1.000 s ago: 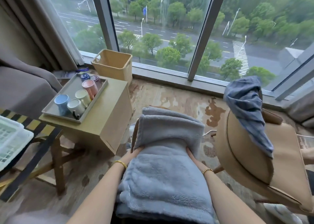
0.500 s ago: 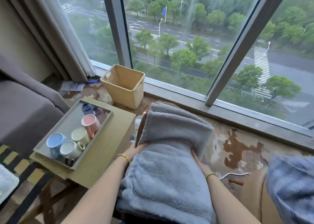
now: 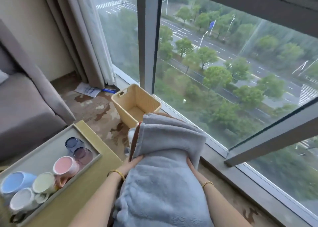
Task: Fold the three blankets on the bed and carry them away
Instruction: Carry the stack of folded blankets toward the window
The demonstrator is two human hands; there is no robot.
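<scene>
A stack of folded grey-blue fleece blankets (image 3: 165, 183) fills the lower middle of the head view, and its far end is folded over on top. My left hand (image 3: 133, 163) grips the stack's left side, thumb on top, with the fingers hidden beneath the fold. On the opposite side my right hand (image 3: 191, 165) holds it, mostly buried in the fleece. Both forearms run along the stack. A brown edge (image 3: 133, 140) shows at the far left of the stack; I cannot tell what it belongs to.
A low yellow table (image 3: 89, 189) at the left carries a grey tray (image 3: 43, 151) with several cups. A cream basket (image 3: 136, 106) stands on the carpet by the big window (image 3: 223, 63). A grey sofa (image 3: 22, 106) and curtains (image 3: 82, 37) are at the left.
The view has swung left and moved closer to the window. The tan chair with the blue cloth has left the frame. Both hands keep their hold on the stack.
</scene>
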